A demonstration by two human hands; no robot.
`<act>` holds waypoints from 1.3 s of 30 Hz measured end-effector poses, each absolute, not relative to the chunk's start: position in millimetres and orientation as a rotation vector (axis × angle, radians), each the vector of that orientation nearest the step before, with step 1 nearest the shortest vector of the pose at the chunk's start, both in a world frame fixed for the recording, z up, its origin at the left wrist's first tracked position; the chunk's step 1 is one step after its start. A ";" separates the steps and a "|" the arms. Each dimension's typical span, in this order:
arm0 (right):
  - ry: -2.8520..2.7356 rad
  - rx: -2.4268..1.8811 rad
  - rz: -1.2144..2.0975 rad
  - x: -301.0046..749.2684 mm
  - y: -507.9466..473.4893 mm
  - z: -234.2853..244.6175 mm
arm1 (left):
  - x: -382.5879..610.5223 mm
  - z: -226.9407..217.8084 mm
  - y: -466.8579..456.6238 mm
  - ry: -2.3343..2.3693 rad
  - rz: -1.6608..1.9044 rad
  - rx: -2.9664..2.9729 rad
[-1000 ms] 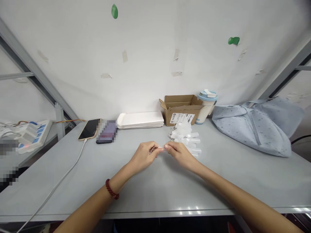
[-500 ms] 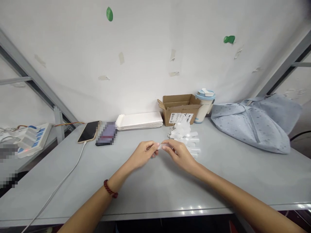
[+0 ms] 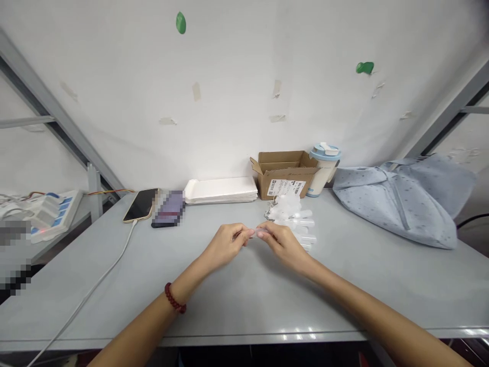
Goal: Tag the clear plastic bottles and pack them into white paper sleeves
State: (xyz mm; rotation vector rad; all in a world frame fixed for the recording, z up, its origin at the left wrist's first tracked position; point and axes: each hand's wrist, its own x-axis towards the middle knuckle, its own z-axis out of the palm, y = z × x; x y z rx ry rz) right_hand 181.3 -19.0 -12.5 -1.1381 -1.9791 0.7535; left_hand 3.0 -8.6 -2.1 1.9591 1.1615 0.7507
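Over the middle of the grey table, my left hand point(image 3: 228, 243) and my right hand point(image 3: 283, 243) meet almost fingertip to fingertip. Between them is a small translucent piece point(image 3: 259, 231), mostly covered by fingers, so its exact kind cannot be made out. My right thumb and fingers pinch it; my left thumb and forefinger are closed at its other end. Just beyond my right hand lies a bunch of translucent white plastic tubes point(image 3: 303, 223), partly hidden by that hand, with small metallic bits at their left side.
Behind the tubes stand an open cardboard box point(image 3: 286, 183) and a blue-lidded cup point(image 3: 322, 171). Stacked white envelopes point(image 3: 221, 190) lie left of the box. Farther left are a blurred purple item point(image 3: 168, 208) and a phone point(image 3: 141, 205) on a white cable. A grey-blue cloth bag point(image 3: 393, 204) occupies the right.
My fingertips have drawn slightly apart around the small translucent piece. The whole view has shifted a little; the things on the table lie as before.
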 end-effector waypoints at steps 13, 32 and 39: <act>-1.972 -1.185 0.706 179.0 -19.7 -15.1 | 3.3 -0.1 -5.4 1.125 0.729 1.793; -1.868 -1.152 0.428 190.3 -10.6 -8.4 | -9.2 6.5 4.9 1.057 0.913 1.354; -1.846 -1.129 0.420 192.7 -9.3 -7.7 | -9.5 10.3 3.2 1.082 0.859 1.399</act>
